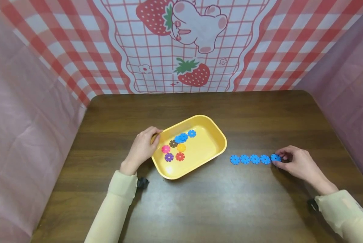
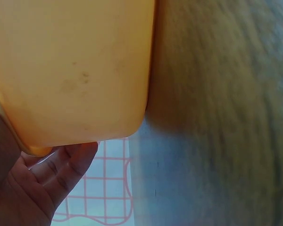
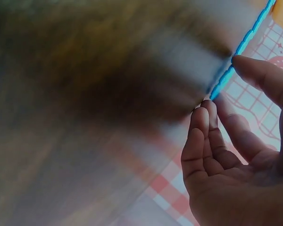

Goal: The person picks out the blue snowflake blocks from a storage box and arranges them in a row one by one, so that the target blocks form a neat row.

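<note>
A yellow plastic tray (image 1: 205,148) sits tilted in angle on the table, with notched plastic discs inside. My left hand (image 1: 143,145) grips its left end, thumb at the rim and fingers along the outside; the left wrist view shows those fingers (image 2: 68,172) against the outer wall. Right of the tray, several blue notched discs (image 1: 255,159) lie in a straight row. At the row's right end, my right hand (image 1: 300,165) pinches the last blue disc (image 1: 275,158) between thumb and index finger. The right wrist view shows the row edge-on as a thin blue strip (image 3: 247,37).
Inside the tray lie a pink disc (image 1: 165,149), a purple disc (image 1: 169,157), a red disc (image 1: 179,156), a yellow disc (image 1: 181,147), a brown disc (image 1: 173,143) and overlapping blue discs (image 1: 181,138). A patterned cloth (image 1: 181,74) hangs behind the wooden table (image 1: 230,209).
</note>
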A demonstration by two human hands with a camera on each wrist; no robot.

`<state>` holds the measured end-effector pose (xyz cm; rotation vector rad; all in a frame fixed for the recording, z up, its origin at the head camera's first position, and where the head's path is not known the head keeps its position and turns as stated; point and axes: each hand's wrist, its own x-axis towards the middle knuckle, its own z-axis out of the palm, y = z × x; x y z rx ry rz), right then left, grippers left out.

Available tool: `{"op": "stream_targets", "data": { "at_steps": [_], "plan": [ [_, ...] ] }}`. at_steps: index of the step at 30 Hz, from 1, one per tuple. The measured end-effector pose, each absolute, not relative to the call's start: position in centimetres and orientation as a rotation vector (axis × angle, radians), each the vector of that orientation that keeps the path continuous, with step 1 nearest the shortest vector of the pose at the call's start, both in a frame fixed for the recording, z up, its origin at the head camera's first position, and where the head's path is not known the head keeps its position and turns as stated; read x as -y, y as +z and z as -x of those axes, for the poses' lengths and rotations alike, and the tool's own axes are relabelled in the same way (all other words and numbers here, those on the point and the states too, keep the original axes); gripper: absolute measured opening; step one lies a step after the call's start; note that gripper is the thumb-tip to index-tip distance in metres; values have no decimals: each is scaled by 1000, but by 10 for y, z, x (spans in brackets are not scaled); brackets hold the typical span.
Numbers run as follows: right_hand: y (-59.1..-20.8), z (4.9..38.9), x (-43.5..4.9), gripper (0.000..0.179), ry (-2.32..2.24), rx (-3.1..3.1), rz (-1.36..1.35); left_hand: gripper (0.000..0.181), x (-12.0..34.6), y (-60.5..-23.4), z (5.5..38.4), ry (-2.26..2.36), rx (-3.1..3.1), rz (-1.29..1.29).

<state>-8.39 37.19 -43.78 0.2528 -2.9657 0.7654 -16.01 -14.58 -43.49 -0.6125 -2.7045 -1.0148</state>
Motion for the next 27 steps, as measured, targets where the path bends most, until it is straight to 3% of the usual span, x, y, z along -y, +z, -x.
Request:
{"op": "stream_targets", "data": {
  "at_steps": [27],
  "plan": [
    [-427, 88, -367, 38, 778, 3001, -237, 14, 147, -435, 162, -1022, 2703, 614]
  ]
}}
